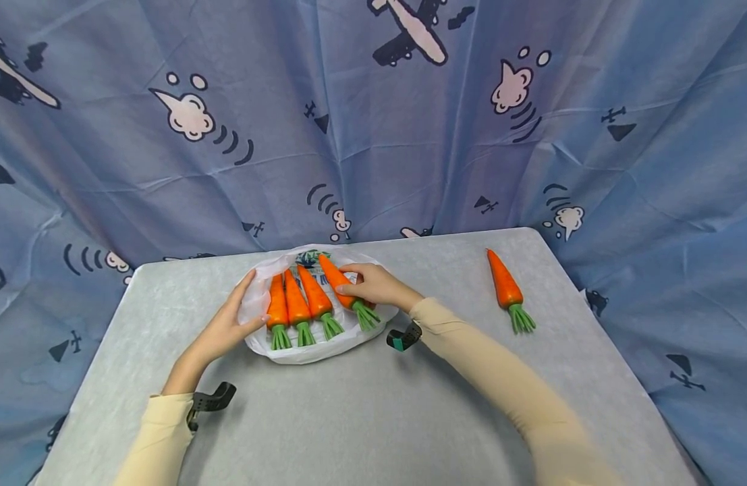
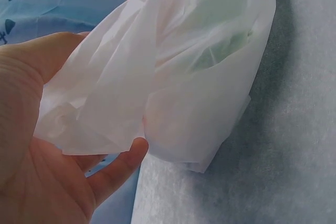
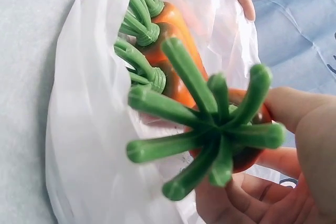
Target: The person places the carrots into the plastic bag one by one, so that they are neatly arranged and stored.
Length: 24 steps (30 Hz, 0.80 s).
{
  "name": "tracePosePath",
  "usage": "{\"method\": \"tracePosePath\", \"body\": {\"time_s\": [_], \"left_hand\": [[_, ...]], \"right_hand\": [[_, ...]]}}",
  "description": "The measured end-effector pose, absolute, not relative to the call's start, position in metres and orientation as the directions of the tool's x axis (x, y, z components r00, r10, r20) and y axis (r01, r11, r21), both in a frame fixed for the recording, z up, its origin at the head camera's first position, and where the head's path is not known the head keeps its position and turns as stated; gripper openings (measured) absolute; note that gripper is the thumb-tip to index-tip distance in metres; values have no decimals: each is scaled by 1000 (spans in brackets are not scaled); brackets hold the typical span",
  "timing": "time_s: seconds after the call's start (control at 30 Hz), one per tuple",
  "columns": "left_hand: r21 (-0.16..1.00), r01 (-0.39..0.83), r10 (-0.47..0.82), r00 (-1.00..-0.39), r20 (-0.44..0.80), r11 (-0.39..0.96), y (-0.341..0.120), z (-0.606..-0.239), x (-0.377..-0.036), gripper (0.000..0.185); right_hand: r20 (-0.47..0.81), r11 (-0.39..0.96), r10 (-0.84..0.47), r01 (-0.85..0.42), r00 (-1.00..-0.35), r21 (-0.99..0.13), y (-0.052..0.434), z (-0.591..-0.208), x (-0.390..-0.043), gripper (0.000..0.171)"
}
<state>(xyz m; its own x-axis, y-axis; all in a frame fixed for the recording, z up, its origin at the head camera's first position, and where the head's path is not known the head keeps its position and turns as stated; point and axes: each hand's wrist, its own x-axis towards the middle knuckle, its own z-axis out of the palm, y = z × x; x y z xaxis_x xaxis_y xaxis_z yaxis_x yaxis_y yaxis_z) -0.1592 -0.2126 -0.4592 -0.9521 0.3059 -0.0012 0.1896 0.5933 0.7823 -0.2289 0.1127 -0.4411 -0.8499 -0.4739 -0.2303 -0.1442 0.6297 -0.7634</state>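
Carrots are going onto a white plastic bag (image 1: 300,351) that lies on the grey counter (image 1: 373,412), near its far edge. Three toy carrots (image 1: 297,305) lie side by side on the bag, green tops toward the person. The right hand (image 1: 376,285) holds a fourth carrot (image 1: 344,287) just beside them, fingers (image 3: 310,124) curled round its orange body near the green stalks, as the right wrist view shows close up. The left hand (image 1: 227,324) grips the bag's left edge, the thin plastic gathered between thumb and fingers (image 2: 118,169), seemingly to keep the opening up. A fifth carrot (image 1: 505,287) lies alone on the counter, well apart to the right. By my reading, the step in hand is setting the fourth carrot beside the others. The next move would call for letting it settle against its neighbour without rolling, then a reach right for the lone carrot while the left hand keeps the bag from slipping shut. Blue printed cloth (image 1: 373,121) hangs behind.
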Motion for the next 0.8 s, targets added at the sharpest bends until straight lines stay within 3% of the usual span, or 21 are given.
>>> {"method": "tracePosePath", "body": {"time_s": [0.8], "left_hand": [[790, 208, 312, -950, 22, 577, -212, -459, -160, 96]], "right_hand": [[-214, 695, -447, -187, -869, -694, 88, -455, -249, 59]]}}
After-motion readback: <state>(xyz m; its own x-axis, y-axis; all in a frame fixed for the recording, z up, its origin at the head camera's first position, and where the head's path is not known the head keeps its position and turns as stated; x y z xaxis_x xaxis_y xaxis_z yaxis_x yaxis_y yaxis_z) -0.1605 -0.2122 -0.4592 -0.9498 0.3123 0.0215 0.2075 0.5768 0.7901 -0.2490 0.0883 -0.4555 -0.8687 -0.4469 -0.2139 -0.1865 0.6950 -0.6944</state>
